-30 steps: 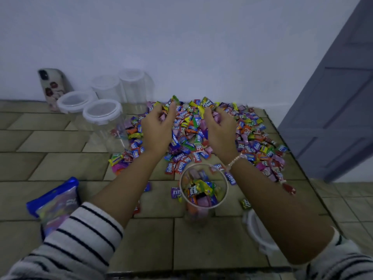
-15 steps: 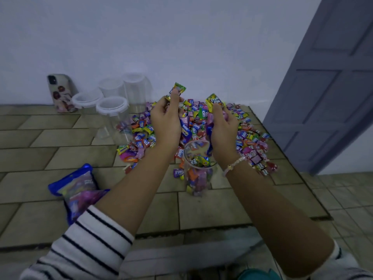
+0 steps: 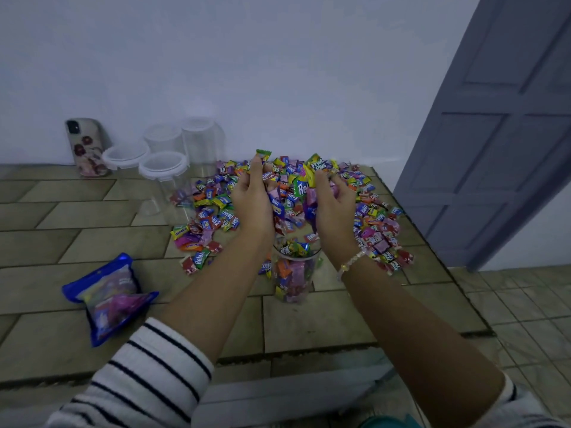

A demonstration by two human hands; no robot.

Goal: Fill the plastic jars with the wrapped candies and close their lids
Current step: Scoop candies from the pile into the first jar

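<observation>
- The jar [image 3: 315, 261] stands open on the tiles [image 3: 309, 322] between the forearms; it seems more than half full of candies [image 3: 290, 273].
- Left hand [image 3: 253, 202] and right hand [image 3: 332, 208] are above it, fingers curled round candies.
- The pile lies just behind.
- Lidded jars [image 3: 163, 168], phone [image 3: 86, 146] and bag [image 3: 108, 295] are at the left.

Wrapped candies [image 3: 315, 166] in my left grip [image 3: 251, 199] and right grip [image 3: 332, 208]: thin film wrappers, glossy, crinkled. Open jar [image 3: 296, 276] at 6 o'clock of pile: clear smooth plastic. Lidded jars [image 3: 163, 168] at 10 o'clock: same clear plastic, lids milky. Blue bag [image 3: 108, 298] at 8 o'clock: shiny plastic film. Worktop [image 3: 92, 239]: stone-look tiles, matt, rough joints. My sleeve [image 3: 148, 375]: striped knit cloth. Bracelet [image 3: 350, 264]: glossy beads. Door [image 3: 494, 156] at 2 o'clock: matt paint.
</observation>
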